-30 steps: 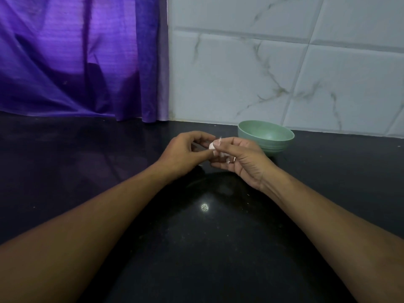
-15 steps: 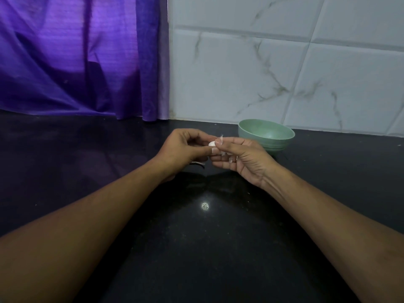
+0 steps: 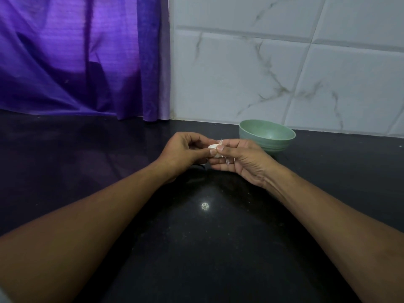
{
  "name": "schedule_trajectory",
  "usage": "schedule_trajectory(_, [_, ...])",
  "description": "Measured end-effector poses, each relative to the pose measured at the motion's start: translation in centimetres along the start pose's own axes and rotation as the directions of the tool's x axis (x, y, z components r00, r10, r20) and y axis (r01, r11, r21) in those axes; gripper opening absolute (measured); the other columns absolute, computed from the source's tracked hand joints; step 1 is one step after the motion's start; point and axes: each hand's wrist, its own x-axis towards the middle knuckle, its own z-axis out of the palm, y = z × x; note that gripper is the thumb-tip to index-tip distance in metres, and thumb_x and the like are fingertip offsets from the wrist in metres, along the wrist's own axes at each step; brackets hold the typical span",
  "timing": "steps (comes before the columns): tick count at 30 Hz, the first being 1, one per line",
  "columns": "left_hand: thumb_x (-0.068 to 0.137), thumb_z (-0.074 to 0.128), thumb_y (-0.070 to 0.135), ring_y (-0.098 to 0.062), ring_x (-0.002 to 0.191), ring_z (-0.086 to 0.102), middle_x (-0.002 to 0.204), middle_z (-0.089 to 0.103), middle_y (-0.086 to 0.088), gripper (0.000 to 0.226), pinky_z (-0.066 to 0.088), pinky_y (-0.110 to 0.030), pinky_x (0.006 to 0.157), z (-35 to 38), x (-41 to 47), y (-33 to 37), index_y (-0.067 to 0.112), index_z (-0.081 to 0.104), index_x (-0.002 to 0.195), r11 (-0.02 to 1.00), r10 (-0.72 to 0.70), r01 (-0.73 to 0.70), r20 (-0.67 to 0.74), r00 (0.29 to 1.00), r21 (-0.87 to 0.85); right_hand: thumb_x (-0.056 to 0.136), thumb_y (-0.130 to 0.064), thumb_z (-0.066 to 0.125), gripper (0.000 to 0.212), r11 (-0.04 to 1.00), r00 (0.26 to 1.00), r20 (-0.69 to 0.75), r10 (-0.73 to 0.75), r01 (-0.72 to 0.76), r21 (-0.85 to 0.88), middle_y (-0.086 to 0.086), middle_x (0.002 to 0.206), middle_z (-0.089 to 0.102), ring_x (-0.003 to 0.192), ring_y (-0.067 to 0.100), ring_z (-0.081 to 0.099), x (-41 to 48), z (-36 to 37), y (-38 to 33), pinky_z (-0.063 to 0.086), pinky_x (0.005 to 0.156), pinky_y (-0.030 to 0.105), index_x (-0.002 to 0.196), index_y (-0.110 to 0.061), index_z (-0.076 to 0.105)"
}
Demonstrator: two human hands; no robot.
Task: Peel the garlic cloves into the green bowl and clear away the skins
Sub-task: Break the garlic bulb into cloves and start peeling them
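While left hand (image 3: 184,152) is pinching garlic clove (image 3: 213,148) beside green bowl (image 3: 267,136), right hand (image 3: 244,163) is pinching skin (image 3: 221,141), baring more clove than before; peeling advancing

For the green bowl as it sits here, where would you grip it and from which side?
Probably the bowl by its near rim, thumb inside, fingers on the outside, coming from the front right. It stands upright and open, the tiled wall is close behind, and the right hand, busy pinching the clove, is nearest.
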Motion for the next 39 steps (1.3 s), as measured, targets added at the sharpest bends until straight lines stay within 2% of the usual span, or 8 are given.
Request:
schedule_trajectory(4, [0.086, 0.08, 0.005, -0.031, 0.095, 0.075, 0.101, 0.077, -0.021, 0.025, 0.062, -0.042, 0.089, -0.2, 0.1, -0.2, 0.003, 0.077, 0.111, 0.999, -0.002, 0.002, 0.011, 1.0, 0.041, 0.096, -0.001, 0.062, 0.024, 1.0, 0.999, 0.035, 0.013, -0.012, -0.029, 0.016, 0.091, 0.075, 0.08, 0.023, 0.074, -0.1, 0.0, -0.1, 0.065, 0.077, 0.037, 0.116, 0.012, 0.064])
schedule_trajectory(9, [0.086, 0.081, 0.004, -0.029, 0.093, 0.074, 0.1, 0.078, -0.019, 0.023, 0.062, -0.042, 0.089, -0.3, 0.3, -0.4, 0.005, 0.078, 0.109, 0.998, -0.002, 0.001, 0.022, 1.0, 0.066, 0.096, 0.005, 0.059, 0.031, 0.999, 0.999, 0.049, 0.022, -0.02, -0.043, 0.018, 0.095, 0.073, 0.078, 0.024, 0.074, -0.1, -0.1, -0.3, 0.064, 0.074, 0.035, 0.126, 0.013, 0.06])
schedule_trajectory(16, [0.085, 0.083, 0.008, -0.042, 0.099, 0.073, 0.097, 0.079, -0.012, 0.02, 0.058, -0.06, 0.093, -0.3, 0.4, -0.6, 0.009, 0.079, 0.105, 0.982, 0.022, -0.027, 0.033, 0.999, 0.186, 0.097, 0.011, 0.056, 0.019, 0.991, 0.997, 0.049, 0.051, -0.044, -0.13, 0.017, 0.085, 0.073, 0.074, 0.021, 0.075, -0.4, 0.2, -0.6, 0.065, 0.072, 0.034, 0.111, 0.006, 0.068])
schedule_trajectory(21, [0.084, 0.085, 0.014, -0.03, 0.093, 0.076, 0.094, 0.08, -0.004, 0.019, 0.062, -0.053, 0.086, -0.2, 0.4, -0.3, 0.014, 0.081, 0.103, 0.961, 0.059, -0.061, 0.015, 0.998, 0.27, 0.091, 0.02, 0.053, 0.029, 0.988, 0.997, 0.023, 0.079, -0.075, -0.137, 0.018, 0.084, 0.071, 0.07, 0.019, 0.073, -0.2, 0.7, -0.8, 0.065, 0.074, 0.036, 0.112, 0.007, 0.068])
schedule_trajectory(24, [0.085, 0.085, 0.015, -0.026, 0.09, 0.077, 0.093, 0.08, -0.003, 0.019, 0.063, -0.047, 0.083, -0.1, 0.4, -0.2, 0.013, 0.08, 0.103, 0.952, 0.071, -0.07, 0.008, 0.997, 0.299, 0.089, 0.021, 0.052, 0.031, 0.985, 0.996, 0.02, 0.081, -0.077, -0.157, 0.021, 0.089, 0.069, 0.07, 0.019, 0.07, -0.2, 0.9, -0.8, 0.064, 0.068, 0.031, 0.11, 0.007, 0.069])
schedule_trajectory(31, [0.082, 0.087, 0.015, -0.024, 0.087, 0.077, 0.09, 0.08, -0.003, 0.018, 0.065, -0.039, 0.08, -0.1, 0.3, -0.1, 0.012, 0.081, 0.099, 0.95, 0.088, -0.082, -0.004, 0.996, 0.301, 0.089, 0.024, 0.051, 0.032, 0.971, 0.999, 0.029, 0.039, -0.031, -0.236, 0.014, 0.082, 0.067, 0.066, 0.015, 0.061, -0.5, 1.1, -0.8, 0.054, 0.053, 0.019, 0.1, 0.0, 0.069])
schedule_trajectory(36, [0.079, 0.089, 0.01, -0.027, 0.081, 0.075, 0.089, 0.078, -0.015, 0.019, 0.065, -0.043, 0.079, -0.4, 0.6, -0.4, 0.0, 0.075, 0.088, 0.981, 0.039, -0.022, -0.085, 0.996, 0.192, 0.09, 0.02, 0.06, 0.03, 0.964, 1.0, -0.013, -0.001, -0.002, -0.265, 0.014, 0.086, 0.068, 0.069, 0.015, 0.066, -0.4, 0.9, -0.4, 0.059, 0.057, 0.021, 0.115, 0.005, 0.067])
schedule_trajectory(39, [0.079, 0.088, 0.009, -0.029, 0.078, 0.073, 0.091, 0.077, -0.021, 0.023, 0.064, -0.035, 0.073, -0.3, 0.6, -0.4, -0.005, 0.071, 0.086, 0.983, 0.022, -0.007, -0.084, 0.996, 0.181, 0.088, 0.013, 0.069, 0.033, 0.975, 0.999, -0.045, -0.011, 0.001, -0.221, 0.017, 0.092, 0.07, 0.07, 0.019, 0.068, -0.4, 0.6, -0.2, 0.061, 0.061, 0.024, 0.119, 0.007, 0.065])
